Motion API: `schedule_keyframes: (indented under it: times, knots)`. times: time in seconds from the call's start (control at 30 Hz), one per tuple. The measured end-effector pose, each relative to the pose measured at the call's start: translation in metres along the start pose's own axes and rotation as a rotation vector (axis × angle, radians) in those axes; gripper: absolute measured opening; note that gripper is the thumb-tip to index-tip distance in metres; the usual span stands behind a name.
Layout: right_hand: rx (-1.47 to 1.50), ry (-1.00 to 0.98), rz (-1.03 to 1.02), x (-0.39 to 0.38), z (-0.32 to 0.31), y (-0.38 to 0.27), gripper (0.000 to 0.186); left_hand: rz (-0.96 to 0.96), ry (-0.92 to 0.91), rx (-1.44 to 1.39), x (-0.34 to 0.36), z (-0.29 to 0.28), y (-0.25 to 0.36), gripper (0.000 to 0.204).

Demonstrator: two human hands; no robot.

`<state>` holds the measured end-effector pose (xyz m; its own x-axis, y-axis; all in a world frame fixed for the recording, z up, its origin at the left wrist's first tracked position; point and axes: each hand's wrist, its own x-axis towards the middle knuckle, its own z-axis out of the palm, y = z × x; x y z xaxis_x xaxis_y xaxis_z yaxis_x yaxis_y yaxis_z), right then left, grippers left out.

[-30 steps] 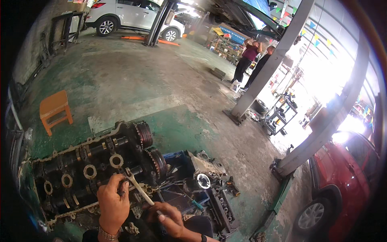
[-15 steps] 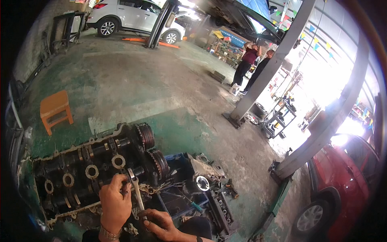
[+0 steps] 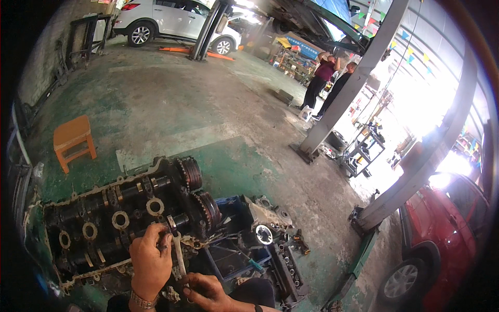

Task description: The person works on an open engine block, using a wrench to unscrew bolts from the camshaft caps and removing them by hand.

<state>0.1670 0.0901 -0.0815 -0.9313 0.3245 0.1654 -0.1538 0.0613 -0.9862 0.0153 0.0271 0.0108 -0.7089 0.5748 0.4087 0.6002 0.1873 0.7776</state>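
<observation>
Fingers [image 3: 155,231] of the left hand [image 3: 150,265]: curled in, right beside the wrench [image 3: 179,255] near its upper end; can't tell if they grip anything. Right hand [image 3: 207,292]: closed around the wrench's lower end, grasping it.

Scene by size, clock positions on the full view. White car [image 3: 176,21] at 11, red car [image 3: 442,229] at 4. Grey post [image 3: 358,78] slants across 2; two people [image 3: 323,74] stand near it, on its 9 o'clock side.

Cylinder head [image 3: 106,223] at 8, dark, pale edges. Orange stool [image 3: 73,131] at 9. Long black part [image 3: 290,275] with round openings, between 5 and 6. Two toothed wheels [image 3: 209,210] at the cylinder head's 2 o'clock end.

Wrench at 7, upper end pointing roughly 12, overlapping the cylinder head in view; contact can't be told. Four round rings [image 3: 120,220] in a row across the cylinder head.
</observation>
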Motion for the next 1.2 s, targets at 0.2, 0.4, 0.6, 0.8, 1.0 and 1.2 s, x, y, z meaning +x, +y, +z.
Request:
schedule_keyframes:
  times: [0.2,0.4,0.6,0.8,1.0,1.2]
  knots:
    - [-0.01,0.041,-0.136,0.0,0.004,-0.001,0.021,0.021,0.022,-0.008,0.0,0.002,-0.002,0.015]
    - [0.011,-0.016,-0.044,0.001,0.005,0.0,0.023,0.045,0.021,0.038,0.0,-0.001,0.002,0.013]
    - [0.099,-0.009,-0.084,0.006,0.012,0.005,0.026,0.028,0.013,0.064,0.0,-0.002,0.003,0.011]
    - [0.126,-0.041,-0.069,0.012,0.02,0.006,0.027,-0.027,-0.006,-0.011,0.001,0.0,0.001,0.01]
    - [0.102,-0.049,-0.07,0.018,0.026,0.008,0.023,-0.007,0.009,-0.021,0.002,0.0,0.002,0.009]
    - [0.1,-0.068,-0.142,0.026,0.028,0.009,0.019,-0.017,0.0,-0.009,0.002,-0.001,0.002,0.01]
